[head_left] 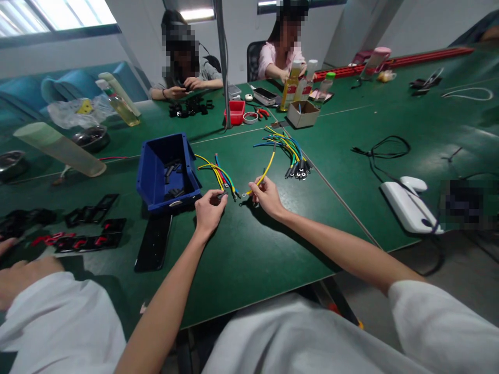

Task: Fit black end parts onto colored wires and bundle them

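My right hand (pixel 268 197) pinches a yellow wire (pixel 270 165). The wire's ring terminal (pixel 245 195) sticks out to the left of my fingertips, and its other end rises away from me. A small dark piece, perhaps a black sleeve (pixel 222 196), is between the thumb and finger of my left hand (pixel 209 212); it is mostly hidden. Just beyond that hand lie several loose yellow, green and blue wires (pixel 218 174). Farther right, a bundle of wires (pixel 290 148) ends in black sleeves with ring terminals. The blue bin (pixel 145 182) beside my left hand contains short black tubes (pixel 173 171).
A black phone (pixel 154 244) lies below the bin. Black and red parts (pixel 81 239) are at left, near another person's hand (pixel 31 272). A cardboard box (pixel 303 115), a red tray (pixel 235 111) and bottles (pixel 291 88) stand farther back. A white device (pixel 409 206) with a cable is at right. Two people sit opposite.
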A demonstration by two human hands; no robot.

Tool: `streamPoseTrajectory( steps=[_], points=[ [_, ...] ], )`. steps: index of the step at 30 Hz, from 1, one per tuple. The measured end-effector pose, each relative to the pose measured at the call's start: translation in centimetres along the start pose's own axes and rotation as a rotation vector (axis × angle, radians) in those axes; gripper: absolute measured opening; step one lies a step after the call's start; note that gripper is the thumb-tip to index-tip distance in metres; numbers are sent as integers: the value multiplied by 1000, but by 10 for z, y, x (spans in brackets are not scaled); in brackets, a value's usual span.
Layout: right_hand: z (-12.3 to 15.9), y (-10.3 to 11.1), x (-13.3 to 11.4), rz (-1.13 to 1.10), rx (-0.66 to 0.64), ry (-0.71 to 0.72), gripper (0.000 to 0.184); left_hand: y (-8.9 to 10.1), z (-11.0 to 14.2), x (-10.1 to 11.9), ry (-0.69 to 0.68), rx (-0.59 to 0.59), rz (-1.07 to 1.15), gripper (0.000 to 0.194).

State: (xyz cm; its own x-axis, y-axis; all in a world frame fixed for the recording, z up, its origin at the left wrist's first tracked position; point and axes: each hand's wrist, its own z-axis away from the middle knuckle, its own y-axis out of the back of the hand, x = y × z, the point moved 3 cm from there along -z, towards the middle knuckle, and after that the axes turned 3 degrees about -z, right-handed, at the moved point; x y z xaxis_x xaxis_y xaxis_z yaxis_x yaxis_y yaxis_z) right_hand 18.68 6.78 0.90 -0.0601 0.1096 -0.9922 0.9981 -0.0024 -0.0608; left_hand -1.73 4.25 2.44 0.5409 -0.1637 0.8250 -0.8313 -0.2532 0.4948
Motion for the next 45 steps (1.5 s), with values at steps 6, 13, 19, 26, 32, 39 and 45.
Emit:
streamPoseTrajectory(
  steps=[6, 13, 19, 26, 32, 39, 45],
  points=[
    [-1, 0, 1, 31, -16, 15, 34, -15, 10, 3, 97, -65, 193, 20],
    [0, -2, -1, 113, 43, 45, 32, -22, 14, 2, 88, -56, 203, 18],
    [2, -1, -2, 142, 66, 59, 32, -23, 13, -1, 153, -110, 331, 26],
    [0, -1, 0, 116, 31, 40, 34, -24, 14, -1, 168, -135, 325, 35],
    [-1, -1, 1, 104, -1, 32, 35, -23, 13, -1, 145, -123, 265, 35],
    [-2, -1, 1, 34, 3, 10, 36, -23, 13, 1, 111, -121, 217, 32],
    [-2, -1, 3, 28, 33, 20, 36, -23, 14, 2, 70, -133, 187, 29]
  ],
)
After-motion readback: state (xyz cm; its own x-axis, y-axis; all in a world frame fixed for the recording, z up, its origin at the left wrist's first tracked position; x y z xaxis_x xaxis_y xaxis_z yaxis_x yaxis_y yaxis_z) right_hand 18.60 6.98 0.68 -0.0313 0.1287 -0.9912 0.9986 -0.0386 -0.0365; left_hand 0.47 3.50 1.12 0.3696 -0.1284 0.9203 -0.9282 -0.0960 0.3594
